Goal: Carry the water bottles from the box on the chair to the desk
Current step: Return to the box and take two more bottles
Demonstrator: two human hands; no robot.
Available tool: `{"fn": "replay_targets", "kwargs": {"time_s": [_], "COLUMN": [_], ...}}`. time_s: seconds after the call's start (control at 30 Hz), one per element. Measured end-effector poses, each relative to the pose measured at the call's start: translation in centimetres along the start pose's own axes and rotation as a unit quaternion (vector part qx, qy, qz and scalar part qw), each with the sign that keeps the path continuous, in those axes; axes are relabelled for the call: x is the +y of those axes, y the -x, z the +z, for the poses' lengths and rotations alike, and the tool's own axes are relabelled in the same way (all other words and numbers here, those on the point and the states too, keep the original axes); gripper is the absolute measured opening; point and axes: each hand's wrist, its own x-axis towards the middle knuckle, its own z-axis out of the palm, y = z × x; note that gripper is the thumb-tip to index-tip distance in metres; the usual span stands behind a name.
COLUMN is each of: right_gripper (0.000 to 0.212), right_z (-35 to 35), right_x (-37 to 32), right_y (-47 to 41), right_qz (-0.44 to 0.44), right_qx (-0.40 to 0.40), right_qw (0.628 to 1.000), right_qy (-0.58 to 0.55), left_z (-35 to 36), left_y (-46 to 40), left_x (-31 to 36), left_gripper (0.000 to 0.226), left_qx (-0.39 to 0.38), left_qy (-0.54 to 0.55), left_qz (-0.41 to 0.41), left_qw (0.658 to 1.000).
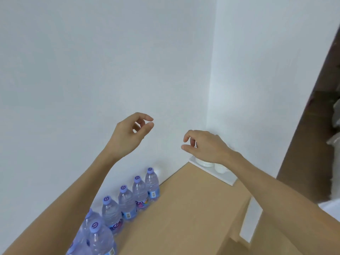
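— Six or so bottles (127, 203) stand capped and upright in a row along the wall (92, 70) on the desk (184, 208); how are your hands?

— Both are raised above the desk, holding nothing: left hand (128, 133) and right hand (204, 146) with fingers loosely curled.

— Where are the box and chair?

— Out of view, so you likely turn back for more. Grip each next bottle round its body, keep it upright, and set it just beside the row, well apart from the white tray (220, 174) in the corner.
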Motion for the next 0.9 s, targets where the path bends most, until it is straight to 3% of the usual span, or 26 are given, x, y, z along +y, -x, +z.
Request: {"fn": "replay_targets", "kwargs": {"time_s": [0.4, 0.53, 0.9], "right_gripper": [0.023, 0.014, 0.013], "right_z": [-16.4, -20.9, -26.9], "right_x": [22.3, 27.9, 42.1], "right_y": [17.5, 23.0, 29.6], "right_qz": [0.163, 0.211, 0.308], "right_qx": [0.077, 0.108, 0.129], "right_qw": [0.978, 0.963, 0.928], "right_qy": [0.104, 0.126, 0.166], "left_z": [26.9, 35.5, 54.5], "left_y": [-7.2, -8.7, -14.6], "left_x": [17.9, 23.6, 31.6], "left_gripper": [0.006, 0.006, 0.011], "left_qx": [-0.131, -0.178, -0.218], "left_qy": [0.150, 0.179, 0.182], "left_qz": [0.082, 0.110, 0.173], "left_qw": [0.977, 0.961, 0.943]}}
